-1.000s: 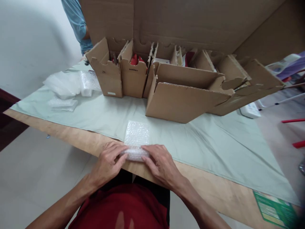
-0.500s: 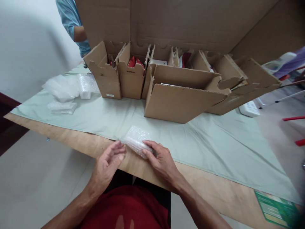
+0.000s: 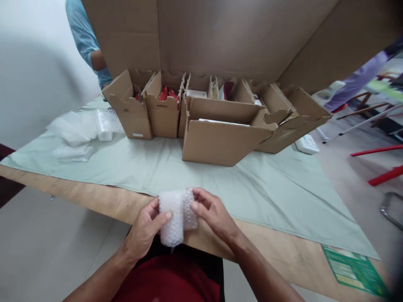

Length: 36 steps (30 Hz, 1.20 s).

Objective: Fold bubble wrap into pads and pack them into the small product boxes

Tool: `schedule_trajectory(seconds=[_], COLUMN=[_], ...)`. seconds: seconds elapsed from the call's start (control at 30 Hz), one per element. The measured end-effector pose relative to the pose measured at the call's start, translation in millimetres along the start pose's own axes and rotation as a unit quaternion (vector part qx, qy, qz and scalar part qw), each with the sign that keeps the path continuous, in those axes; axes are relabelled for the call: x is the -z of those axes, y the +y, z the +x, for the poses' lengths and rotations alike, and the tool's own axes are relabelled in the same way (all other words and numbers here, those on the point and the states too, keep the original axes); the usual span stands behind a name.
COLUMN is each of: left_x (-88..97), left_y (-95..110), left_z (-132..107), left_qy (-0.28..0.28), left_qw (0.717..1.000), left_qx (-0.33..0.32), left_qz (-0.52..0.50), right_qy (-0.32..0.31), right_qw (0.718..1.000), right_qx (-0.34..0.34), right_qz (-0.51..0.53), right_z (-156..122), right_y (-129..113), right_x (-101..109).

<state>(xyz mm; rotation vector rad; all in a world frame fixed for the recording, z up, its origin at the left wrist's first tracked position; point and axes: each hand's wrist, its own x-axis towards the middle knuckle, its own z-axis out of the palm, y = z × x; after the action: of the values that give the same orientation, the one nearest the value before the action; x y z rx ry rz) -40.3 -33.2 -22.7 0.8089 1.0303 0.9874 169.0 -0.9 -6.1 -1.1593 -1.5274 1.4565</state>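
A rolled piece of bubble wrap (image 3: 171,222) is held upright between both hands at the near edge of the table. My left hand (image 3: 146,226) grips its left side, thumb across the front. With thumb and fingers, my right hand (image 3: 214,212) pinches the loose flap on the right side of the roll. Whether anything lies inside the wrap I cannot tell. Beyond the hands, a green cloth (image 3: 151,167) covers most of the wooden table.
Cardboard bins (image 3: 220,147) with red packets and white items stand at the back, before a tall cardboard panel (image 3: 214,37). More bubble wrap (image 3: 74,128) lies at left. A green printed sheet (image 3: 352,268) is at lower right. Behind the panel shows a person's blue sleeve (image 3: 80,31).
The bubble wrap has been lifted off the table, turned upright and brought closer to me. My left hand, empty before, now grips it too. The view has shifted slightly right.
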Motion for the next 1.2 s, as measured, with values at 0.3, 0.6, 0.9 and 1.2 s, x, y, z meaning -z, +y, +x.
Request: schedule_trajectory(seconds=[0.3, 0.6, 0.9, 1.2], left_x=[-21.0, -47.1, -67.0, -62.1], left_y=[-13.0, -8.7, 118.7, 78.6], left_z=[26.6, 25.3, 146.6, 139.2], left_qy=[0.15, -0.008, 0.11, 0.146], left_qw=[0.808, 0.74, 0.571, 0.569], left_qx=[-0.341, -0.404, -0.579, -0.639], left_qz=[0.456, 0.539, 0.571, 0.496], right_qy=[0.007, 0.121, 0.211, 0.41], right_qw=[0.998, 0.987, 0.933, 0.867], right_qx=[0.049, 0.034, 0.116, 0.211], right_qz=[-0.026, -0.097, -0.268, -0.189], right_z=[-5.7, -10.6, -33.3, 6.5], right_y=[-21.4, -2.6, -53.3, -131.7], right_x=[-21.0, 31.2, 105.0, 156.3])
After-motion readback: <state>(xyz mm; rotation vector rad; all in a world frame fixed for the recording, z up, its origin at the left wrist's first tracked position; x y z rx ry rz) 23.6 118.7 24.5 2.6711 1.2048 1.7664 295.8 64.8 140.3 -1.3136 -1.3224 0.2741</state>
